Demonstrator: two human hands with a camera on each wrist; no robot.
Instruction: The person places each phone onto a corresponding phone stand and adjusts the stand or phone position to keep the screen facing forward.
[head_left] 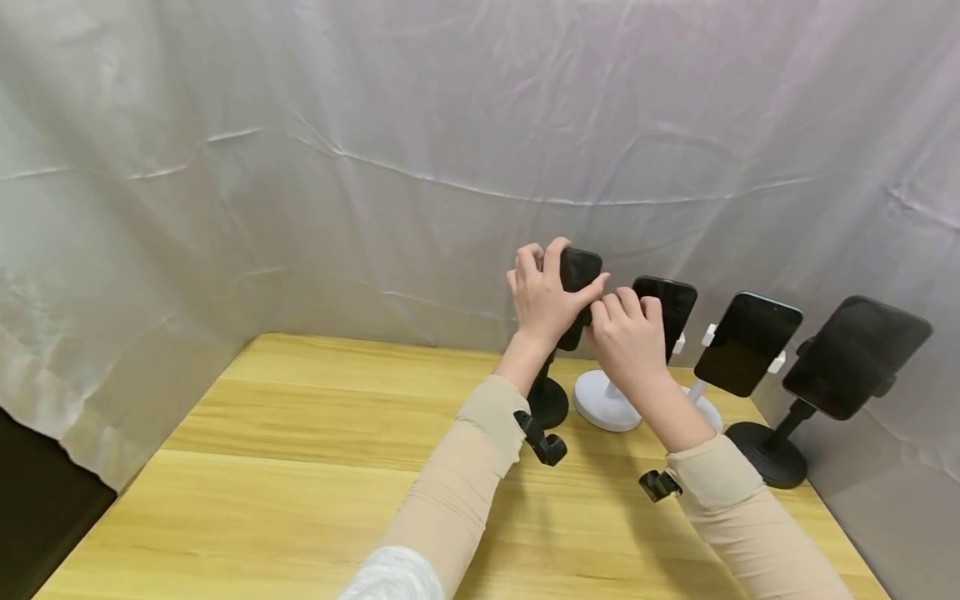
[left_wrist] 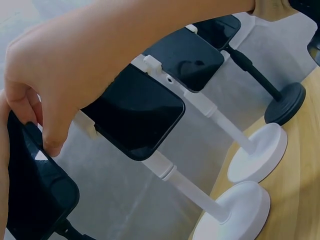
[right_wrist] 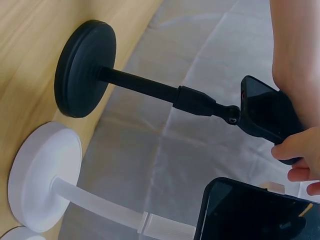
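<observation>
A black smartphone (head_left: 581, 271) stands upright in a black phone stand (head_left: 550, 404), the leftmost in the row. My left hand (head_left: 542, 292) grips this phone from the left, fingers over its far edge and thumb across to its right edge. On the phone's right edge, my right hand (head_left: 628, 333) pinches a dark clamp tab (left_wrist: 34, 134) of the stand, fingers curled. The right wrist view shows the right thumb (right_wrist: 290, 146) against that edge, beside the phone (right_wrist: 267, 112). The left fingers are mostly hidden in both wrist views.
Close on the right, a white stand (head_left: 606, 402) holds another phone (head_left: 671, 304). Further right are a second white-clamped phone (head_left: 748, 343) and a phone (head_left: 857, 357) on a black stand (head_left: 772, 454). A grey curtain (head_left: 420, 242) hangs behind the wooden table (head_left: 300, 500).
</observation>
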